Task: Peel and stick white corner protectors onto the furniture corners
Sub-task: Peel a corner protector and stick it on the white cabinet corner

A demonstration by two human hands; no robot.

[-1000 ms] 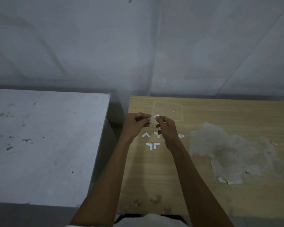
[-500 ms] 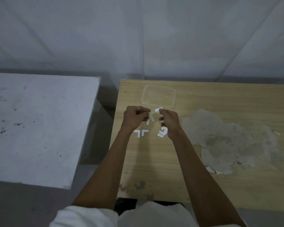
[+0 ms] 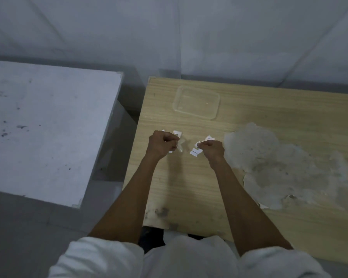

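Observation:
Both hands hover over the left part of the wooden table (image 3: pixel 249 227). My left hand (image 3: pixel 161 145) is curled and pinches a small clear backing film (image 3: pixel 180 147). About a hand's width to its right, my right hand (image 3: pixel 211 149) is curled and pinches a white corner protector (image 3: pixel 198 144) at its fingertips. Several loose white L-shaped protectors lie on the wood around the hands: a pair (image 3: pixel 194 153) below the right fingertips, one (image 3: pixel 208 137) above the right hand, and one (image 3: pixel 177 133) above the left hand.
A shallow clear plastic tray (image 3: pixel 197 102) lies on the wood beyond the hands. A large patch of peeled veneer (image 3: pixel 279 167) covers the table to the right. A white table (image 3: pixel 44 133) stands to the left across a narrow gap. A grey wall runs behind.
My hands have drawn apart, the clear film staying in the left hand and the white piece in the right. The view has tilted further down.

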